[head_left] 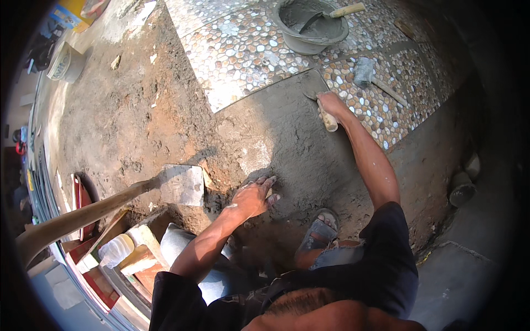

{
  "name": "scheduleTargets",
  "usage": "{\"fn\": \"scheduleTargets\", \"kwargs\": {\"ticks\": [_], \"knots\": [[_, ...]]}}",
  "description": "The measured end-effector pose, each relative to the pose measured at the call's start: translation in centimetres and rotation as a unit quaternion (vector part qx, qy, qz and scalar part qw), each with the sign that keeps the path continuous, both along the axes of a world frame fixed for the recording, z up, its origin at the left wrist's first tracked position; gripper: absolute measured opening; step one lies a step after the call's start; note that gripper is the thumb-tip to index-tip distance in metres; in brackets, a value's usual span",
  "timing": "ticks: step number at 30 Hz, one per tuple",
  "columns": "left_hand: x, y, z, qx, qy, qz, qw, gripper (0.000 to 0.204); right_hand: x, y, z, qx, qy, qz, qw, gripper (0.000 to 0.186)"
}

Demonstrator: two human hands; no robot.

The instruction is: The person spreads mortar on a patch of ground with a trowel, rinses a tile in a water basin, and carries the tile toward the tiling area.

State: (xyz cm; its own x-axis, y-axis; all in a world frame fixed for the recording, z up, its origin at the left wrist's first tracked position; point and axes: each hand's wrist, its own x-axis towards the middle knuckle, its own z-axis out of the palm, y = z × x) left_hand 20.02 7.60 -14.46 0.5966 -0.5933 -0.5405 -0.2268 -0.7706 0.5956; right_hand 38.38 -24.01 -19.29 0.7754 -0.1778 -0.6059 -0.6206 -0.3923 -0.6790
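My right hand (332, 104) grips the pale wooden handle of a trowel (329, 122). The trowel's metal end is mostly hidden by the hand, at the far edge of a grey wet mortar bed (303, 151). Low over the near left part of this bed is my left hand (253, 198), fingers spread and smudged with mortar, holding nothing; whether it touches the surface I cannot tell. Pebble-faced tiles (237, 60) border the mortar on its far and right sides. Left of my left hand, a hoe (183, 186) lies with its flat blade on the soil.
A basin of mortar (301, 47) with another trowel (346, 10) stands on the tiles. Right of it lies a mallet (363, 73). A white bucket (66, 63) stands far left. Wooden boards and a plastic bottle (116, 250) are at lower left, a dark container (462, 189) at right.
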Motion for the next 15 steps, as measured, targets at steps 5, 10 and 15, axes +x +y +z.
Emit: {"fn": "scheduleTargets", "kwargs": {"ticks": [5,10,15], "knots": [[1.1,1.4,-1.2,-0.043,-0.025,-0.031,0.998,0.061,-0.7,7.1,0.8,0.025,-0.005,0.001,1.0,0.035],[1.1,1.8,-1.9,-0.033,0.0,-0.085,0.996,0.061,-2.6,13.0,1.8,-0.015,-0.005,0.021,1.0,0.036],[1.0,1.4,-1.1,-0.045,0.001,-0.131,0.99,0.06,-5.1,17.7,1.3,-0.067,-0.057,0.199,0.976,0.036]]}}
